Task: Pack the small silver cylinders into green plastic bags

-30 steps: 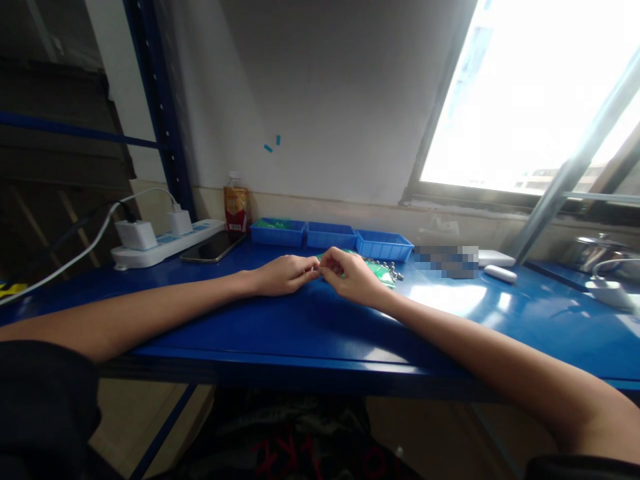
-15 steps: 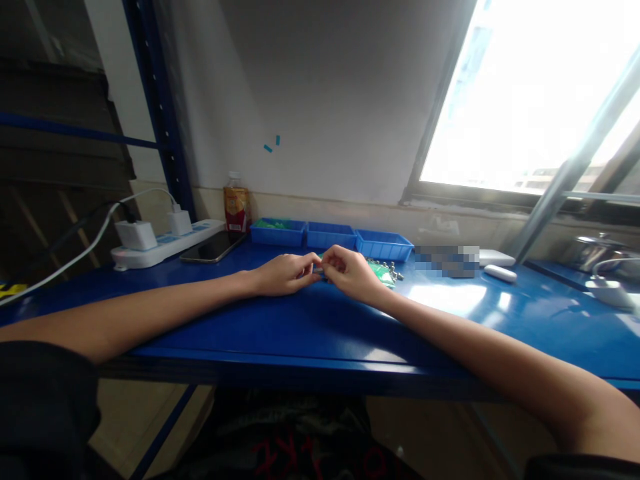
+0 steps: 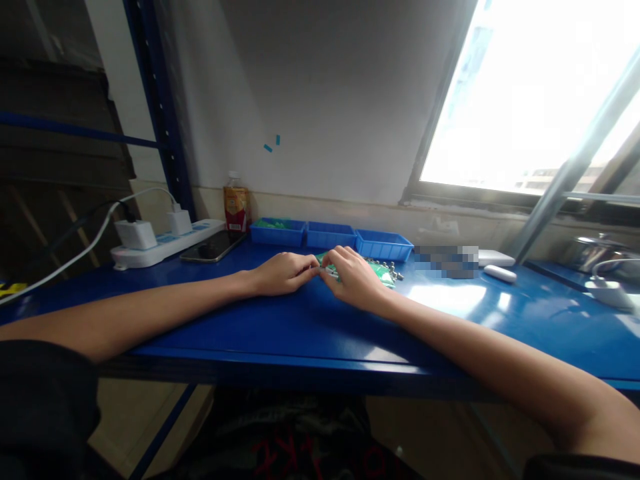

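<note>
Both my hands rest on the blue table [image 3: 280, 327], fingertips meeting near its middle. My left hand [image 3: 283, 273] lies curled with its fingers pinched on a tiny part I cannot make out. My right hand [image 3: 353, 275] is curled too, its fingertips pinched against the left hand's, over a pile of small green parts [image 3: 383, 273] with small metal pieces beside it. What lies between the fingertips is too small to name.
Three blue trays [image 3: 330, 235] stand in a row behind my hands. A bottle [image 3: 236, 203], a phone [image 3: 213, 247] and a white power strip [image 3: 160, 241] with chargers lie at the back left. White items [image 3: 497, 265] sit at the right under the window.
My right hand has lowered and its fingers have shifted slightly over the green pile. My left hand has stayed almost still.
</note>
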`<state>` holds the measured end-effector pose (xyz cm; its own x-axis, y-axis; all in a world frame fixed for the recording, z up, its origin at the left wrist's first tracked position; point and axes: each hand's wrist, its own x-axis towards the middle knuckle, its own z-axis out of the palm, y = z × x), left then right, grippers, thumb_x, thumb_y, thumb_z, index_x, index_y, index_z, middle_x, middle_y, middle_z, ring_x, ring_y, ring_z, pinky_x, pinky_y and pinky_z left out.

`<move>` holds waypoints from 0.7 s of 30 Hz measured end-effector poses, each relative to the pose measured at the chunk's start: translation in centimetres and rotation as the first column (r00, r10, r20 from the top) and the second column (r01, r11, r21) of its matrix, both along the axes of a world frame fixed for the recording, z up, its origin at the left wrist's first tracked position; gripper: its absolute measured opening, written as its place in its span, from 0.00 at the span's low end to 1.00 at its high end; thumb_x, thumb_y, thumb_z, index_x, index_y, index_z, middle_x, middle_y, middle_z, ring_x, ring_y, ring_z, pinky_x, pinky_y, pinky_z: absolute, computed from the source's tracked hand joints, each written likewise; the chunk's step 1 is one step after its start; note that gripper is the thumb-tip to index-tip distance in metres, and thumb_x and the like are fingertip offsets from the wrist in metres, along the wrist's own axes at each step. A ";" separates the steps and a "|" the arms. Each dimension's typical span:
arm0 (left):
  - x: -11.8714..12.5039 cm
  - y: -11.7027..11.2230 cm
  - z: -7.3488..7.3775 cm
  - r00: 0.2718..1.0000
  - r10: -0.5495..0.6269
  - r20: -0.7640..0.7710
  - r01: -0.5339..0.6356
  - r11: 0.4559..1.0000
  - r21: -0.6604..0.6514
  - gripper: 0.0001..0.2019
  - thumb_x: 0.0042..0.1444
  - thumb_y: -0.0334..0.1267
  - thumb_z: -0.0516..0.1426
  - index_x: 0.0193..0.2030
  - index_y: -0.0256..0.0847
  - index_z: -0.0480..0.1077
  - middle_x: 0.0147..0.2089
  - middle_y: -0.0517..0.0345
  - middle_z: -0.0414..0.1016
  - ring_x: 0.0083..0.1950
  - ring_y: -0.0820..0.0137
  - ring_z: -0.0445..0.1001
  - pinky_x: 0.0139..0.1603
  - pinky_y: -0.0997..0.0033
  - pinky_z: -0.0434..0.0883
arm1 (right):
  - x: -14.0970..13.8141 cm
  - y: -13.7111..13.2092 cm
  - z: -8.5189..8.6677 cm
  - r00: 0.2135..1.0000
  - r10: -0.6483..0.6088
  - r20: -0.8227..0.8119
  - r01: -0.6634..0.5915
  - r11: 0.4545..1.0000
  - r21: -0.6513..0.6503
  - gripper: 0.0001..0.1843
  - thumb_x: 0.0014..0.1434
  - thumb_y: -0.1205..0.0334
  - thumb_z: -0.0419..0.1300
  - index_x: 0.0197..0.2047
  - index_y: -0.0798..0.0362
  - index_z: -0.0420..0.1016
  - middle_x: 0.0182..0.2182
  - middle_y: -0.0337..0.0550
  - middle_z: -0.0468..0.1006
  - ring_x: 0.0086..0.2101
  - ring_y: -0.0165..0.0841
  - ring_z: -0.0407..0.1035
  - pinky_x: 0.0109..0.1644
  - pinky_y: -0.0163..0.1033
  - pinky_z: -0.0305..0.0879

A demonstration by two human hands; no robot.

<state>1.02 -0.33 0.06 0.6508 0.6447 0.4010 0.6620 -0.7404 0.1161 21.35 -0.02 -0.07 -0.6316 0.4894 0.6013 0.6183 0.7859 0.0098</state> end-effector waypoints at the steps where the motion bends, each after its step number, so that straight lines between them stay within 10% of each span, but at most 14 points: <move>1: 0.0 0.0 0.0 1.000 -0.004 -0.003 0.004 1.000 0.000 0.15 0.66 0.45 0.45 0.43 0.40 0.68 0.33 0.56 0.75 0.34 0.68 0.74 0.34 0.74 0.63 | 0.0 0.0 0.0 1.000 -0.010 0.008 0.010 1.000 0.004 0.07 0.61 0.60 0.53 0.41 0.53 0.68 0.38 0.47 0.73 0.40 0.38 0.64 0.45 0.41 0.61; 15: 0.0 -0.1 -0.3 0.999 0.031 0.030 -0.032 0.998 0.048 0.13 0.63 0.44 0.49 0.48 0.41 0.65 0.30 0.61 0.73 0.28 0.72 0.70 0.29 0.76 0.61 | -0.3 0.2 -0.1 0.994 -0.073 0.085 0.070 0.997 0.039 0.14 0.67 0.61 0.45 0.34 0.55 0.69 0.34 0.47 0.73 0.38 0.36 0.63 0.46 0.40 0.61; 21: 0.1 -0.1 -0.3 0.998 0.048 0.035 -0.050 0.998 0.048 0.12 0.64 0.44 0.48 0.48 0.41 0.64 0.31 0.59 0.74 0.30 0.71 0.73 0.30 0.76 0.62 | -0.1 -0.2 -0.2 0.998 -0.042 0.047 0.041 0.999 0.011 0.10 0.60 0.56 0.56 0.40 0.54 0.67 0.37 0.46 0.73 0.41 0.37 0.63 0.46 0.42 0.62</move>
<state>1.08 -0.41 -0.20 0.6047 0.6544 0.4540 0.6938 -0.7127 0.1032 21.26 -0.23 -0.23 -0.6384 0.5098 0.5767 0.6490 0.7593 0.0474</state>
